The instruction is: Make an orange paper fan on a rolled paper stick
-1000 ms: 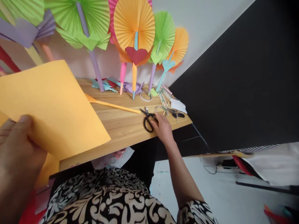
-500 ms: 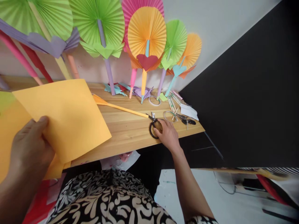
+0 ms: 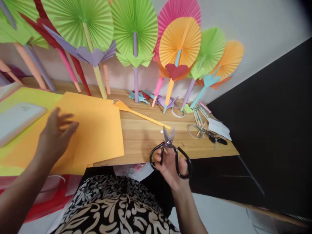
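Observation:
My right hand (image 3: 172, 169) holds a pair of black-handled scissors (image 3: 168, 141), with fingers through the loops and the blades spread apart, pointing away over the front of the table. My left hand (image 3: 57, 133) hovers over a sheet of orange paper (image 3: 102, 130), its fingers apart and nothing in them. The sheet lies on the left of the table, over more orange and yellow-green paper. Just beyond the scissor tips lies a thin rolled orange paper stick (image 3: 148, 119) with a pointed, wider end.
Several pleated paper fans (image 3: 136, 31) on paper sticks lean along the wall. A white box-like object (image 3: 20, 120) rests on the left paper. Tape rolls (image 3: 195, 131), another pair of scissors (image 3: 215, 138) and a white slip (image 3: 219, 128) lie right, by a black panel (image 3: 273, 113).
My left hand has let go of the orange sheet, which now lies on the table. My right hand has lifted the scissors off the table, blades open. The view has shifted left.

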`<state>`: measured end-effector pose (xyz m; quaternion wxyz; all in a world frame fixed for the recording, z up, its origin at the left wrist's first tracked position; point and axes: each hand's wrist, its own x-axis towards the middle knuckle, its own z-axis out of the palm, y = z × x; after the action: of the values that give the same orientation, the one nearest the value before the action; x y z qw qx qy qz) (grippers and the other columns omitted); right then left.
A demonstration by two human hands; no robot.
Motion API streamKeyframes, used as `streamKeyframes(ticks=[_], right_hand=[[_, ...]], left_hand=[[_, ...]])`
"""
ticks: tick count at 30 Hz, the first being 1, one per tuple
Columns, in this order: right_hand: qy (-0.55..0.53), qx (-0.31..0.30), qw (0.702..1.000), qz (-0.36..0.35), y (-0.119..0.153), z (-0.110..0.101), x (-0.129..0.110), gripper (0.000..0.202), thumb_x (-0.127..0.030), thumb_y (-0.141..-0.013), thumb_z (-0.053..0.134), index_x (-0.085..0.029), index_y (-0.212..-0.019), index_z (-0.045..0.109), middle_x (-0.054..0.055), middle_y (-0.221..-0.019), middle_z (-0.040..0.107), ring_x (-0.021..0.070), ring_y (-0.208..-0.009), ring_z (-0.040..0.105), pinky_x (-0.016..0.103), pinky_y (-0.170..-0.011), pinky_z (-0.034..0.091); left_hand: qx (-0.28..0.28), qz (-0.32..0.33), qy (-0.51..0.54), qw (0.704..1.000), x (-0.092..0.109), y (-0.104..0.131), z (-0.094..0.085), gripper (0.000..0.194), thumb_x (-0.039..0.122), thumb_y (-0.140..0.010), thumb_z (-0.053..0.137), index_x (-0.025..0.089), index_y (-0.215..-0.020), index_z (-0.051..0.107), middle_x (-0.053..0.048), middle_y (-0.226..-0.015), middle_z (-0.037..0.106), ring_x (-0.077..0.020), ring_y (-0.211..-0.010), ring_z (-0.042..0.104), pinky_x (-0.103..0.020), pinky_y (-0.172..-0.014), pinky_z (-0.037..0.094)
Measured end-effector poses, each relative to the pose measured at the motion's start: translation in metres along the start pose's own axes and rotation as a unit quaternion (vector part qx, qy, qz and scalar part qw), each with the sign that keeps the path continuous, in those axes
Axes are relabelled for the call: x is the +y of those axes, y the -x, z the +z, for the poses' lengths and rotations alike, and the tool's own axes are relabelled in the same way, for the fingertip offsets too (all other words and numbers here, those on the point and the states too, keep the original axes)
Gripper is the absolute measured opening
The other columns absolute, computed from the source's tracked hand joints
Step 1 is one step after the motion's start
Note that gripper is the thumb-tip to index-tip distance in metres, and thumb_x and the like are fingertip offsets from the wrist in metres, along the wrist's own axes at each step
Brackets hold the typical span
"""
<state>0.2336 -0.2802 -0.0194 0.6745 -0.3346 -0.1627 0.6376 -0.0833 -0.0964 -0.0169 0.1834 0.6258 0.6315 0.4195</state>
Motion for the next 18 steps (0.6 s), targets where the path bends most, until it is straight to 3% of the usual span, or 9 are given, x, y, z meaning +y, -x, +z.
streamKeyframes(ticks=[1, 3, 4, 6, 8, 10, 14, 18], right_hand=[[-0.028, -0.015, 0.999, 0.026, -0.001, 0.003, 0.011, 0.059, -0.06, -0.064, 0.084, -0.027, -0.11, 0.07, 0.003, -0.095, 0.062, 0.0145, -0.076, 0.053, 0.023, -0.055, 0.043], [-0.052, -0.041, 0.996, 0.067, -0.002, 0.006, 0.027, 0.058, -0.062, -0.066, 0.082, -0.026, -0.111, 0.07, 0.003, -0.094, 0.062, 0.0132, -0.074, 0.051, 0.022, -0.055, 0.042], [-0.052, -0.052, 0.994, 0.085, -0.002, 0.007, 0.033, 0.058, -0.063, -0.068, 0.08, -0.026, -0.111, 0.07, 0.003, -0.093, 0.062, 0.0127, -0.073, 0.05, 0.022, -0.054, 0.041], [-0.048, -0.068, 0.99, 0.112, -0.001, 0.01, 0.04, 0.058, -0.065, -0.071, 0.078, -0.026, -0.113, 0.069, 0.004, -0.093, 0.061, 0.0124, -0.073, 0.049, 0.021, -0.053, 0.04], [-0.044, -0.077, 0.988, 0.126, 0.0, 0.015, 0.045, 0.058, -0.066, -0.072, 0.076, -0.026, -0.113, 0.07, 0.004, -0.092, 0.061, 0.0125, -0.072, 0.049, 0.021, -0.052, 0.04], [-0.037, -0.079, 0.987, 0.131, 0.001, 0.019, 0.048, 0.057, -0.067, -0.072, 0.076, -0.026, -0.112, 0.07, 0.004, -0.091, 0.06, 0.0128, -0.072, 0.049, 0.021, -0.051, 0.04], [-0.023, -0.084, 0.988, 0.129, 0.002, 0.022, 0.054, 0.057, -0.068, -0.07, 0.076, -0.024, -0.106, 0.071, 0.004, -0.088, 0.06, 0.0136, -0.068, 0.046, 0.021, -0.046, 0.038], [-0.018, -0.092, 0.988, 0.122, 0.003, 0.022, 0.056, 0.057, -0.067, -0.07, 0.076, -0.024, -0.106, 0.07, 0.004, -0.087, 0.059, 0.0134, -0.067, 0.045, 0.021, -0.045, 0.039]], left_hand=[[0.035, 0.053, -0.036, 0.997, 0.003, 0.002, -0.004, 0.087, 0.042, -0.073, 0.071, 0.014, -0.15, 0.04, -0.017, -0.135, 0.062, -0.0307, -0.105, 0.066, -0.044, -0.085, 0.057], [0.088, 0.138, -0.032, 0.986, 0.016, 0.012, -0.008, 0.092, 0.039, -0.073, 0.071, 0.013, -0.153, 0.033, -0.02, -0.145, 0.053, -0.0345, -0.122, 0.058, -0.046, -0.095, 0.052], [0.066, 0.161, 0.014, 0.985, 0.026, 0.02, -0.008, 0.079, 0.037, -0.079, 0.068, 0.016, -0.15, 0.04, -0.017, -0.142, 0.056, -0.0303, -0.118, 0.061, -0.043, -0.095, 0.053], [-0.061, 0.155, 0.077, 0.983, 0.046, 0.039, -0.001, 0.04, 0.035, -0.088, 0.062, 0.021, -0.126, 0.064, -0.008, -0.12, 0.07, -0.0204, -0.1, 0.068, -0.035, -0.093, 0.053], [-0.221, 0.124, 0.153, 0.955, 0.065, 0.057, 0.012, 0.029, 0.035, -0.091, 0.061, 0.022, -0.115, 0.068, -0.006, -0.112, 0.073, -0.0179, -0.096, 0.067, -0.032, -0.09, 0.054], [-0.306, 0.079, 0.2, 0.927, 0.077, 0.07, 0.027, 0.027, 0.036, -0.09, 0.061, 0.021, -0.111, 0.07, -0.005, -0.105, 0.075, -0.0175, -0.091, 0.067, -0.032, -0.086, 0.054], [-0.355, 0.005, 0.279, 0.892, 0.085, 0.079, 0.049, 0.028, 0.04, -0.087, 0.063, 0.021, -0.105, 0.071, -0.005, -0.102, 0.075, -0.0191, -0.092, 0.068, -0.033, -0.084, 0.053], [-0.387, -0.043, 0.334, 0.858, 0.084, 0.078, 0.057, 0.024, 0.04, -0.082, 0.067, 0.019, -0.093, 0.071, -0.003, -0.093, 0.074, -0.0164, -0.085, 0.067, -0.031, -0.082, 0.051]])
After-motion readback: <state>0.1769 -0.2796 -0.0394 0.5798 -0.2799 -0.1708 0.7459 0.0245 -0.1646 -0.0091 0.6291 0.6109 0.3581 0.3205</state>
